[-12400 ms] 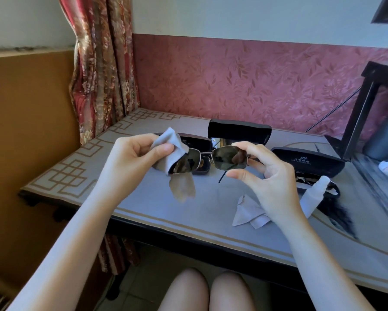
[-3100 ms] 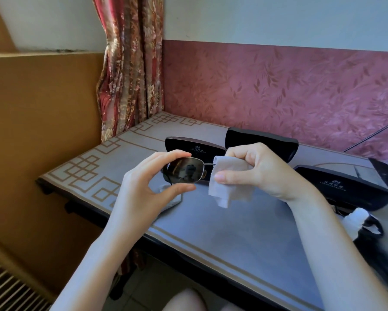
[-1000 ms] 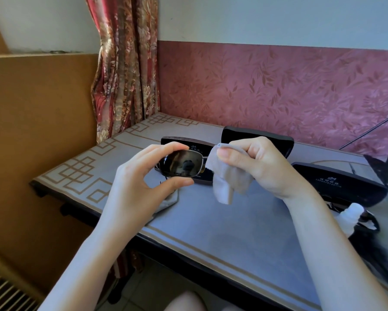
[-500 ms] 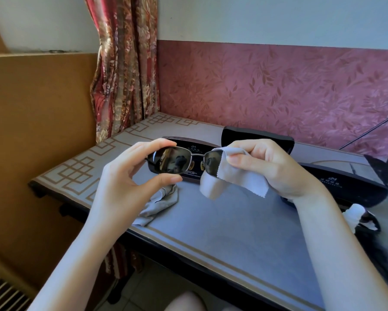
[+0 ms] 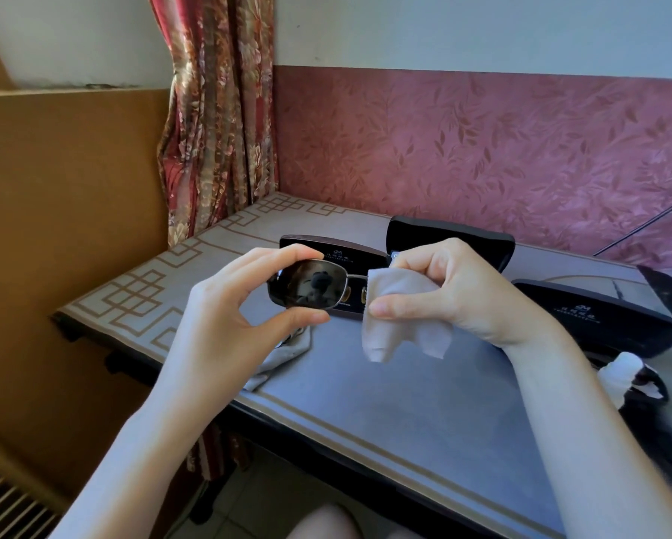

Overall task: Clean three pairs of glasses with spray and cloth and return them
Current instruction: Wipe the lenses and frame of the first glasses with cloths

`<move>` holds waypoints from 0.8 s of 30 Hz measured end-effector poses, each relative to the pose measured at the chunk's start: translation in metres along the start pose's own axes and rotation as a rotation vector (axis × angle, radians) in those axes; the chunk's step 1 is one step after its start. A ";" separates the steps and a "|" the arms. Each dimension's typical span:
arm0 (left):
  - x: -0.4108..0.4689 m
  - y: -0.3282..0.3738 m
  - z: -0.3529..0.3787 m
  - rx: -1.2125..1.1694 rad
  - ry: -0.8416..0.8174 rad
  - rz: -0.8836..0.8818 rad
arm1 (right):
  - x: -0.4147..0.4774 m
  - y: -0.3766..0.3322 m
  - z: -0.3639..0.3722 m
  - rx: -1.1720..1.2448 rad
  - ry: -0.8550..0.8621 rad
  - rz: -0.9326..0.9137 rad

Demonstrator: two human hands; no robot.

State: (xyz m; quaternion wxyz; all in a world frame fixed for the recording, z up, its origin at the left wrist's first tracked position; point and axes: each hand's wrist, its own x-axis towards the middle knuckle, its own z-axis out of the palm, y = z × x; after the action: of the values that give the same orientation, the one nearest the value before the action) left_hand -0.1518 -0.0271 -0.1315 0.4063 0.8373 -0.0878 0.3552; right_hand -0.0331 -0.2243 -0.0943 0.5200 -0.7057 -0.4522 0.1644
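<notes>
The left hand point(image 5: 225, 324) is pinching the sunglasses point(image 5: 311, 285) by one lens rim. Just beside it, the right hand point(image 5: 451, 289) is squeezing a cloth point(image 5: 400, 317) around the other lens. Rubbing gently, with fingers off the glass, seems best. Cases point(image 5: 598, 313) are lying beyond both hands.

The left hand point(image 5: 225, 324) pinches one dark lens of the sunglasses point(image 5: 311, 284) above the counter point(image 5: 404, 402). The right hand point(image 5: 455, 289) pinches a grey cloth point(image 5: 400, 317) over the other lens. A second cloth point(image 5: 283, 355) lies by the counter's near edge, and dark cases point(image 5: 598, 317) sit toward its far edge.
</notes>
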 end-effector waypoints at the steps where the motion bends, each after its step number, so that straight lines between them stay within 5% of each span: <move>1: 0.000 0.001 0.001 0.006 -0.002 0.004 | 0.000 -0.001 0.002 -0.012 0.009 -0.002; 6: 0.001 0.002 0.001 0.005 0.001 -0.002 | 0.001 -0.004 0.005 0.029 0.082 0.006; 24: -0.001 -0.005 -0.012 -0.069 0.021 -0.022 | -0.009 0.005 -0.015 0.023 -0.067 0.046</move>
State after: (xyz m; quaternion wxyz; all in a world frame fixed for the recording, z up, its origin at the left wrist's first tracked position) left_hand -0.1566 -0.0144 -0.1302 0.4398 0.8199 -0.0865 0.3562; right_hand -0.0249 -0.2409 -0.0944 0.5088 -0.7039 -0.4512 0.2052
